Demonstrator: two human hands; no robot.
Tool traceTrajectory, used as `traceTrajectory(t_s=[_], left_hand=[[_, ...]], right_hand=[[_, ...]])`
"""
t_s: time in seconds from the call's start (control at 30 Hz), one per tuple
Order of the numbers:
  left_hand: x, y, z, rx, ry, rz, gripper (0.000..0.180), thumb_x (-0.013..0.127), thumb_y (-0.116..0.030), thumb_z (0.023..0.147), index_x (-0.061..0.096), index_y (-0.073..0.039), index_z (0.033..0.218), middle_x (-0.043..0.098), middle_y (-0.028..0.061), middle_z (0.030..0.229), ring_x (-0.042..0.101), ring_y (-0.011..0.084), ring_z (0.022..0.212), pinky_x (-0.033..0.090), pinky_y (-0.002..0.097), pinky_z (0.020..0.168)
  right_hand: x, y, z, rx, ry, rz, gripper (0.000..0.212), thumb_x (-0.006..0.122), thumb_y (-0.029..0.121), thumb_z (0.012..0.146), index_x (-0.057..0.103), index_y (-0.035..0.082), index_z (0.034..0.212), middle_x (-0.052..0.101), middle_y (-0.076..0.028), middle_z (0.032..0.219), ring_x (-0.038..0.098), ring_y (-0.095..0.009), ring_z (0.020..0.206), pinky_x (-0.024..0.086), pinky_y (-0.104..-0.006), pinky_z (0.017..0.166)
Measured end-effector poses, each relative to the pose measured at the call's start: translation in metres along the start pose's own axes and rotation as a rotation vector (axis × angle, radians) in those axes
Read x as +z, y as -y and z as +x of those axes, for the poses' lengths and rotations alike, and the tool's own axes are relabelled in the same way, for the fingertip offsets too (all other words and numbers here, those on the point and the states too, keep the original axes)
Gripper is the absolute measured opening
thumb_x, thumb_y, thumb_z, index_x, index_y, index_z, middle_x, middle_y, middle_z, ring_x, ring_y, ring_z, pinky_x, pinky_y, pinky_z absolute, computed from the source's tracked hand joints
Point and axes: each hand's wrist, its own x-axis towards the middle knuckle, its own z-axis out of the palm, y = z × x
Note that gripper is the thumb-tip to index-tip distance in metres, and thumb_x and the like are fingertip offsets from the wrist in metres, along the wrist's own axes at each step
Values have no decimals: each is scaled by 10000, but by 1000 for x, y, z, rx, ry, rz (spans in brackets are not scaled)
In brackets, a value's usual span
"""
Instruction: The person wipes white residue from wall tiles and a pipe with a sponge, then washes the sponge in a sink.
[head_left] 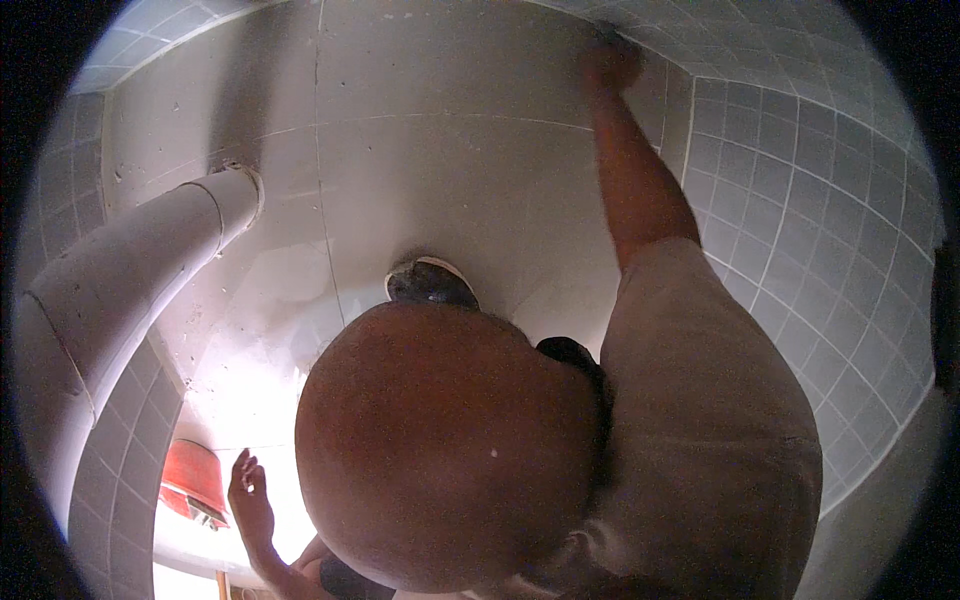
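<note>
Closest to the lens, one bare bent knee (450, 440), with one dark shoe (430, 284) just above it. Two hands in view. Right hand (612, 68): far up and right of the knee, arm outstretched, fingers seemingly curled around one dark item (608, 32); too blurred to tell the grip. Left hand (252, 500): left of the knee, half open, with bare air between bent fingers. Farther left of the knee, one red object (193, 472) and one pale pipe (140, 260).
</note>
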Motion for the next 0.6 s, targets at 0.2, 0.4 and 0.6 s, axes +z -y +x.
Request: traceTrajectory(t_s=[0.2,0.4,0.6], left_hand=[[13,-33,1,-9,37,13,417,523,-210,1027,527,-30,1403,635,204,1273,605,286,1201,482,396,1019],[8,10,27,53,45,-152,399,512,-187,1038,521,-46,1412,633,185,1275,603,255,1194,478,383,1019],[18,25,27,-16,2,-267,382,536,-181,1030,548,-51,1389,659,151,1214,621,225,1130,485,360,994]], right_hand=[[-105,160,-85,-237,-234,757,302,693,150,817,678,-12,1072,651,-216,1127,632,-411,1003,511,-484,863],[-124,183,-103,-176,-589,1009,220,650,51,813,680,-8,1023,661,-223,1009,638,-405,942,513,-487,842],[-114,209,-105,-203,-416,875,249,604,12,809,666,-10,1049,648,-216,1042,614,-413,991,496,-508,891]])
